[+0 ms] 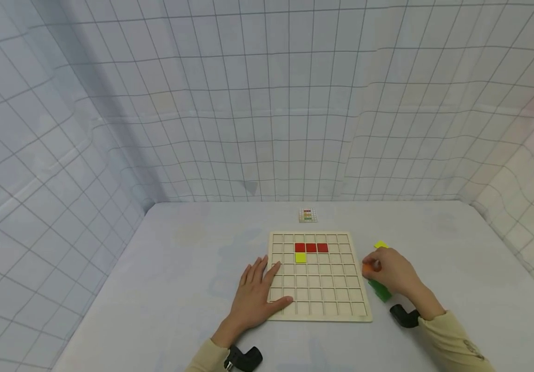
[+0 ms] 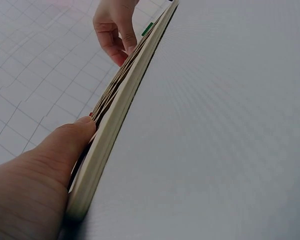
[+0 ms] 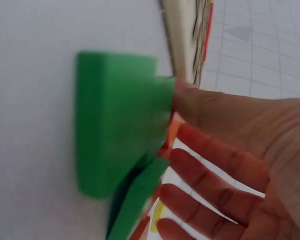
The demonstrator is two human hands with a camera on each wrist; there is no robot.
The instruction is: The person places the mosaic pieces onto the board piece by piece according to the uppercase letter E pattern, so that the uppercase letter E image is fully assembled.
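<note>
A cream gridded board (image 1: 318,281) lies on the white table. Three red tiles (image 1: 311,248) sit side by side in one of its upper rows, with a yellow tile (image 1: 300,257) under the leftmost. My left hand (image 1: 254,299) rests on the board's left edge, fingers straight and thumb spread over the lower left corner. Off the right edge, my right hand (image 1: 394,271) pinches an orange tile (image 1: 367,268) between thumb and fingers. Green tiles (image 3: 125,110) lie beside its thumb in the right wrist view. Its palm partly hides the loose tiles.
A small card with a coloured grid pattern (image 1: 308,215) lies behind the board. Loose yellow tiles (image 1: 380,244) are beyond my right hand. White cloth with dark grid lines (image 1: 267,103) walls the table at the back and both sides.
</note>
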